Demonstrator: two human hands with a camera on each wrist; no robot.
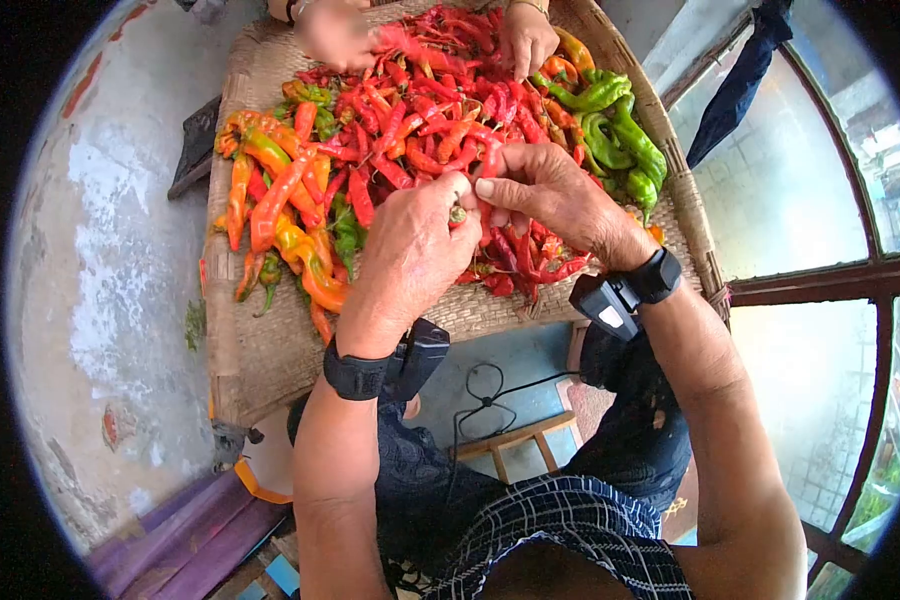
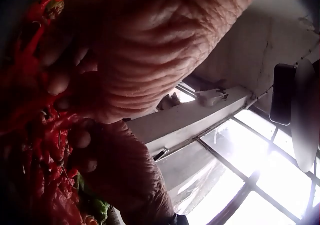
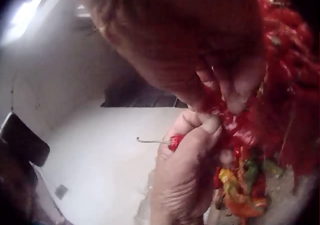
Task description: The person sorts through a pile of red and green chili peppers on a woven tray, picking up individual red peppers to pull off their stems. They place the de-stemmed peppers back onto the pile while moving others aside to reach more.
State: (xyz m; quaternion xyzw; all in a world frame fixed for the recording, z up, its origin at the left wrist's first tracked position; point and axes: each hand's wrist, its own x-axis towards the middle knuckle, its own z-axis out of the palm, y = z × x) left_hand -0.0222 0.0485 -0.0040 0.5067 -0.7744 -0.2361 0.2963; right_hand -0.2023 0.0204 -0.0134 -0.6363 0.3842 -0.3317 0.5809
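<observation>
Over the near side of a heap of red chili peppers (image 1: 410, 120), both hands meet with thumbs and fingers close together. The left hand (image 1: 410, 255) grips a red chili pepper (image 3: 175, 143), whose thin stem pokes out of the curled fingers in the right wrist view. Thumb and fingers of the right hand (image 1: 560, 200) pinch red pepper flesh (image 1: 486, 218) right beside the left fingertips. The peppers' middle parts are hidden by the fingers. Orange peppers (image 1: 295, 240) lie left of the left hand, green ones (image 1: 630, 140) right of the right hand.
A large woven tray (image 1: 260, 350) carries all the peppers. Across it, another person's hands (image 1: 528, 40) reach into the heap. A plastered wall (image 1: 120, 260) is on the left, a framed window (image 1: 800, 370) on the right. Below the tray are a wooden stool frame (image 1: 520, 440) and a looped cord (image 1: 485, 400).
</observation>
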